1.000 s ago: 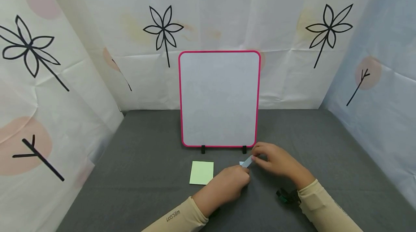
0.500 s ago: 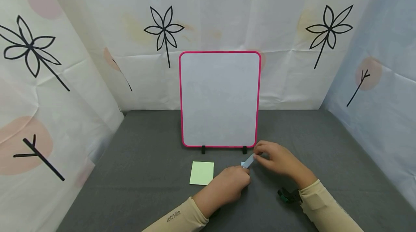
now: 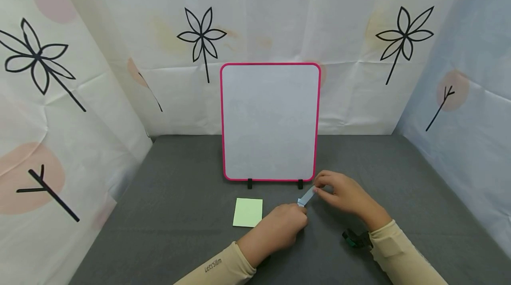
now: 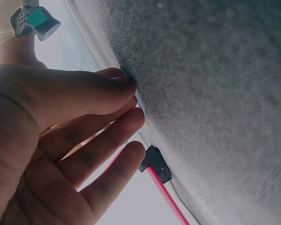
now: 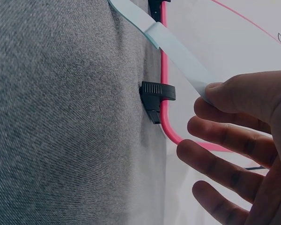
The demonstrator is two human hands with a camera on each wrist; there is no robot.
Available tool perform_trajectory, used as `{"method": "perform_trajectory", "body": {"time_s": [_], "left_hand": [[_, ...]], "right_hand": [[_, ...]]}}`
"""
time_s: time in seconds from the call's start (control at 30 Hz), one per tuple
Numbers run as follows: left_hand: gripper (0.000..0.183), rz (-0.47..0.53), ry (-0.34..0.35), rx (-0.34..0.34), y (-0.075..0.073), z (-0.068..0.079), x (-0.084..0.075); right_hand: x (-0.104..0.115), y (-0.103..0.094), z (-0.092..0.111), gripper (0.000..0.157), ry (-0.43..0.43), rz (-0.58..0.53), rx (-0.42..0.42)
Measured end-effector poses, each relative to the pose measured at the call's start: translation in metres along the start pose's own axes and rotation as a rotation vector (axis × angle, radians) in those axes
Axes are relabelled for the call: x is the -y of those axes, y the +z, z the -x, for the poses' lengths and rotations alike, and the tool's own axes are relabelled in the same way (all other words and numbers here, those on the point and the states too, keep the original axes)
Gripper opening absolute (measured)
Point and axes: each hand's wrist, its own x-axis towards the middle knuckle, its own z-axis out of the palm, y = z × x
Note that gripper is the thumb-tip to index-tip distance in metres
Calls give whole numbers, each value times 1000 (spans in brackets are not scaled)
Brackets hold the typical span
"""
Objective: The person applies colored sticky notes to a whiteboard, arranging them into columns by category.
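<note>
Hands slightly farther apart than before, blue strip between them.

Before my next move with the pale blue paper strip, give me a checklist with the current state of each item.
1. Right hand has the pale blue paper strip: ok, thumb and finger pinch one end.
2. Left hand has the strip: ok, held between thumb and fingers.
3. Strip straight: not ok, bent partway along.
4. Strip's far end, at the left hand: cannot tell, fingers cover it.
5. Pale green square note untouched: cannot tell, left hand overlaps its corner.
6. Pink-rimmed white rectangular board upright: ok.
</note>
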Motion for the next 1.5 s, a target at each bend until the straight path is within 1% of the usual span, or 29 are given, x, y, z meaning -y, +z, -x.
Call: {"method": "perform_trajectory", "body": {"time_s": [0.17, 0.37, 0.73, 1.13, 1.23, 1.3, 1.4, 1.5], "left_hand": [[28, 11, 2, 12, 0, 0, 0], [22, 20, 4, 35, -2, -1, 1], [24, 3, 3, 1, 1, 0, 0], [20, 13, 6, 8, 2, -1, 0], [21, 12, 7, 3, 3, -1, 0], [23, 11, 8, -1, 3, 0, -1], [27, 6, 7, -10, 3, 0, 0], [29, 15, 3, -11, 3, 0, 0]], "right_hand": [[-1, 0, 1, 10, 0, 15, -17], [-2, -2, 0, 7, 25, 27, -15], [-3, -4, 1, 5, 35, 57, -29], [-3, -6, 2, 5, 77, 89, -59], [-3, -7, 2, 4, 87, 119, -78], [-3, -8, 2, 3, 93, 133, -109], [-2, -10, 2, 6, 90, 146, -160], [-2, -13, 2, 10, 94, 147, -183]]}}
